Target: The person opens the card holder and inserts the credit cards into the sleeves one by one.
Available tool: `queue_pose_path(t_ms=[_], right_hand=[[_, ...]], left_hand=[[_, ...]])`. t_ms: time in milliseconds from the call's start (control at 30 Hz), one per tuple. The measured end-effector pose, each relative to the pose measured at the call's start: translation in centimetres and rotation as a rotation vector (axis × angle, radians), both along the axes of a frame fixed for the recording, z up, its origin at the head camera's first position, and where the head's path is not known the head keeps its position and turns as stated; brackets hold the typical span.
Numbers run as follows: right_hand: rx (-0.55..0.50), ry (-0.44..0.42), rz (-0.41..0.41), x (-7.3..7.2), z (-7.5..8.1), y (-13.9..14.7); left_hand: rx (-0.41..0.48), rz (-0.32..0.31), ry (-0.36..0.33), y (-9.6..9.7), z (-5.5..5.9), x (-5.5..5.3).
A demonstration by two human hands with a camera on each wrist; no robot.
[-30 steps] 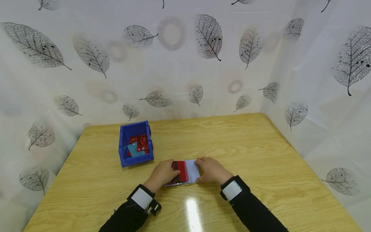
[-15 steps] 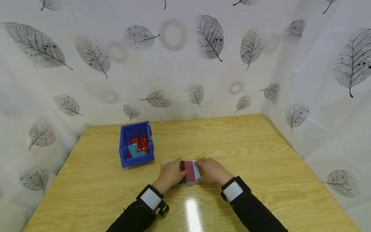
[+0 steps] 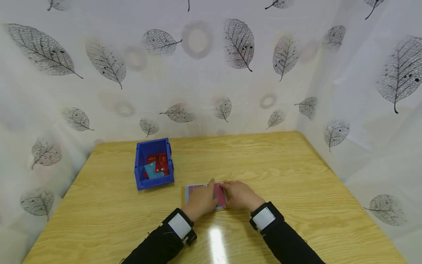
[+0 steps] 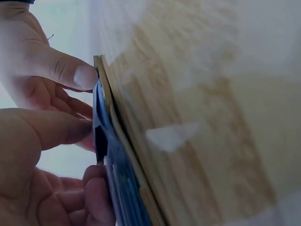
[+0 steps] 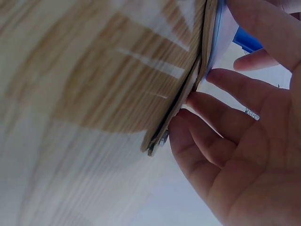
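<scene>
A card holder with tan covers and clear sleeves (image 3: 191, 189) lies spread on the table in front of me. A red card (image 3: 219, 195) shows pinkish through the sleeve on its right half. My left hand (image 3: 201, 201) pinches this card at the sleeve's opening, thumb low and forefinger high; the hand hides the card's left end. My right hand (image 3: 242, 196) grips the holder's right edge. In the left wrist view, the stacked sleeves (image 4: 127, 183) stand edge-on beside the fingers. The right wrist view has the fingers (image 5: 225, 113) against the tan cover (image 5: 174, 106).
A blue bin (image 3: 155, 182) stands at the back left, with red and light-blue cards (image 3: 155, 168) inside. The wooden table (image 3: 296, 183) bears a bright glare spot near the front. A white leaf-print curtain (image 3: 204, 80) hangs behind and at the sides.
My left hand has moved right, sliding the red card deeper under the clear sleeve toward the holder's right edge. The holder's left half has come into view. My right hand stays nearly in place.
</scene>
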State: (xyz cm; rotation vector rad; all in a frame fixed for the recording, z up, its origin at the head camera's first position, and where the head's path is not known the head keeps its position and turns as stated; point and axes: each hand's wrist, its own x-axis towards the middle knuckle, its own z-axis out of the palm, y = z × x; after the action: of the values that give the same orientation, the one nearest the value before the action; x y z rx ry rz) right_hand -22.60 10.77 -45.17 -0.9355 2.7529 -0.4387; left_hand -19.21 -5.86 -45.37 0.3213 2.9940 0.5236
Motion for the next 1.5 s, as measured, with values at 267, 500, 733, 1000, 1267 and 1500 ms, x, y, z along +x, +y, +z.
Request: queue_pose_path(t_ms=[267,500,733,1000,1267,1500], right_hand=[[0.002,-0.006,-0.021,0.0,0.3,-0.1],[-0.034,-0.067,-0.066,-0.1,0.0,0.0],[-0.014,-0.089,-0.073,-0.8,0.1,-0.7],[0.041,-0.026,-0.084,-1.3,0.3,-1.4],[0.044,-0.035,-0.109,-1.4,0.6,-0.2],[0.051,-0.056,-0.135,-1.8,0.4,0.9]], left_hand=[[-0.002,-0.034,0.018,-0.7,0.4,0.2],[0.059,-0.079,0.084,-5.3,0.0,0.9],[0.089,-0.086,-0.038,-8.1,-0.3,1.9],[0.07,-0.118,-0.03,-7.2,-0.2,1.4],[0.073,-0.12,0.001,-5.4,-0.7,0.7],[0.035,-0.116,0.027,-3.8,-0.9,0.2]])
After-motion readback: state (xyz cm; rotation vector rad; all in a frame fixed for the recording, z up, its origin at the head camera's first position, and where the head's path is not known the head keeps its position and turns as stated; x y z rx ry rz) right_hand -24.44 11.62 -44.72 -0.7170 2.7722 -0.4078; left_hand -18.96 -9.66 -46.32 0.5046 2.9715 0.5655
